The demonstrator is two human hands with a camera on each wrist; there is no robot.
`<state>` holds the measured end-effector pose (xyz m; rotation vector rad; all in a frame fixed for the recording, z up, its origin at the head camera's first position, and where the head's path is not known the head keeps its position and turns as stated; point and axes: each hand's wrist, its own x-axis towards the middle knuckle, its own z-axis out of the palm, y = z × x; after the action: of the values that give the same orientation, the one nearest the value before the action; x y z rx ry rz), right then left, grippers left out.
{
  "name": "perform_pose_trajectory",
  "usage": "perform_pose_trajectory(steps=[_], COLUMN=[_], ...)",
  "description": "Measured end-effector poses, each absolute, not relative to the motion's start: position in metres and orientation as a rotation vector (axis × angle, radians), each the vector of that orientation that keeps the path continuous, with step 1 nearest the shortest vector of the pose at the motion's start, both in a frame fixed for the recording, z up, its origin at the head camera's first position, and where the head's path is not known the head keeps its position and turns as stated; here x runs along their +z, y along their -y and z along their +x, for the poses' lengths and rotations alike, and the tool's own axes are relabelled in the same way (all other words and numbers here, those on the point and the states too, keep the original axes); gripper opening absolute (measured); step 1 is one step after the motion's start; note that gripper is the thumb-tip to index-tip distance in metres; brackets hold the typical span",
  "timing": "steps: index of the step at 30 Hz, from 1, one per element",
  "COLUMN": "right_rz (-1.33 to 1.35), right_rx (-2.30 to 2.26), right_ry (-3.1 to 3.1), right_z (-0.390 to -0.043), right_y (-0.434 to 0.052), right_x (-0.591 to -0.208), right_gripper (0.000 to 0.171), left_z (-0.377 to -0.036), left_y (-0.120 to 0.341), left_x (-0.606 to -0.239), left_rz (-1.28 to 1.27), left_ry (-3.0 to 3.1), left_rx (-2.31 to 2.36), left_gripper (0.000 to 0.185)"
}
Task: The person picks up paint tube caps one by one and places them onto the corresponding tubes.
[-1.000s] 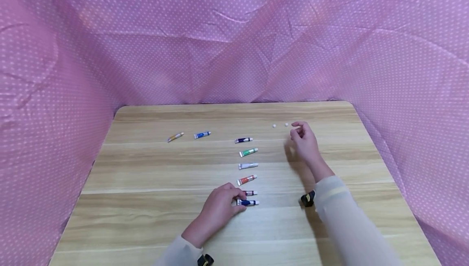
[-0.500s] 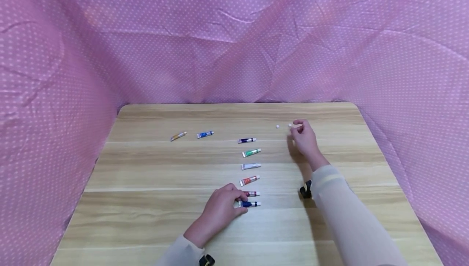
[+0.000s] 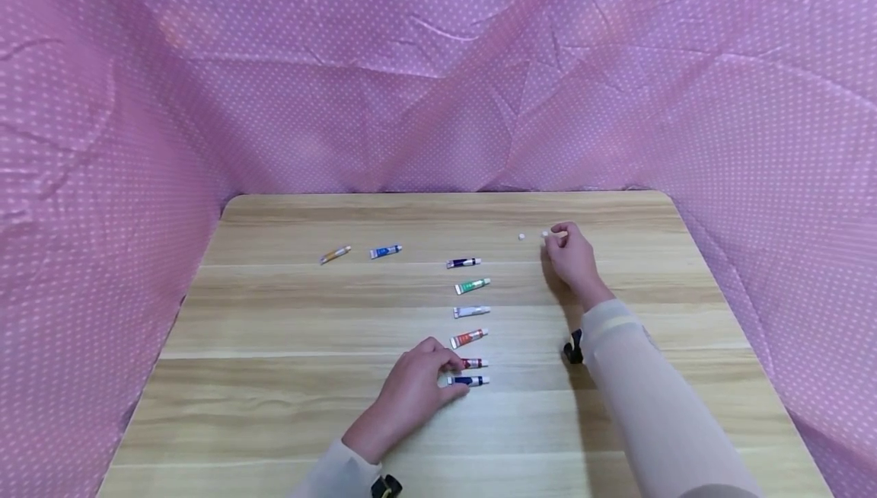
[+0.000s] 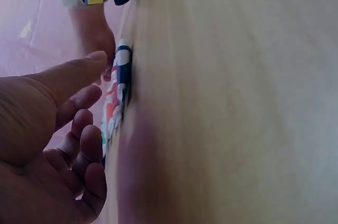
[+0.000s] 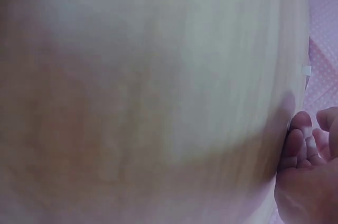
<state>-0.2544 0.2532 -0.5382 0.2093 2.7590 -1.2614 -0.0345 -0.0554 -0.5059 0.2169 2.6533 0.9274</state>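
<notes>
1. Currently left hand (image 3: pixel 411 395), lower centre of head view, fingers relaxed, fingertips touching the dark blue paint tube (image 3: pixel 469 381) lying flat on the counter (image 3: pixel 274 346).
2. Right hand (image 3: pixel 572 258), upper right of centre, fingers curled, fingertips pinching a small white cap (image 3: pixel 546 234); second white cap (image 3: pixel 521 237) just left of it.
3. Column of tubes above the blue one: dark red (image 3: pixel 474 363), orange-red (image 3: pixel 469 338), white (image 3: pixel 471 311), green (image 3: pixel 473 285).

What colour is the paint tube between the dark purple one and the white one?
Green, with a white cap: the green tube shows best in the head view.
</notes>
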Motion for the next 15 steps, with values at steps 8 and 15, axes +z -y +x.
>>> perform_pose_trajectory(steps=[8,15], right_rz=[0.141,0.143], right_rx=[-1.108,-1.020], right_ry=[-2.786,-2.790], right_z=[-0.262,-0.266], right_y=[-0.253,-0.252], right_x=[-0.534,-0.533], right_gripper=[0.041,0.038], left_z=[-0.042,-0.057], left_y=[0.067,0.086], left_x=[-0.492,-0.481], left_rz=[0.174,0.079], left_ry=[-2.690,-2.696], left_rx=[0.958,1.027], left_gripper=[0.029,0.033])
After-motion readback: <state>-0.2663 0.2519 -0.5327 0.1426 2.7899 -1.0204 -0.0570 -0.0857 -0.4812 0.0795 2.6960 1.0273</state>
